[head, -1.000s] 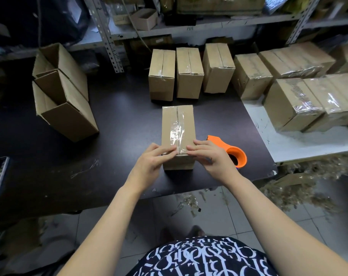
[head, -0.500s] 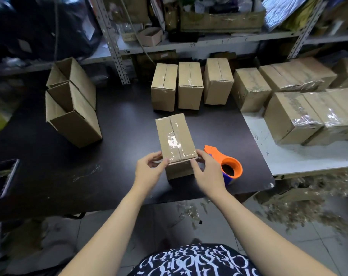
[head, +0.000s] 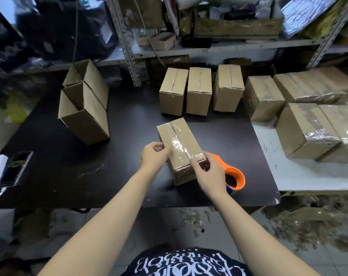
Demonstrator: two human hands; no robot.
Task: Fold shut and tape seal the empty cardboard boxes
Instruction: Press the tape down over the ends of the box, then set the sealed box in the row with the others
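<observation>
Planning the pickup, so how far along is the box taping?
Done: three taped boxes stand in a row behind, others on the white table. In hand: left hand and right hand hold a box already taped on top. Left: two open boxes at the left.

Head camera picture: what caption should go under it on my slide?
Left hand and right hand hold a taped box at the black table, orange tape dispenser beside it, sealed boxes behind.
</observation>
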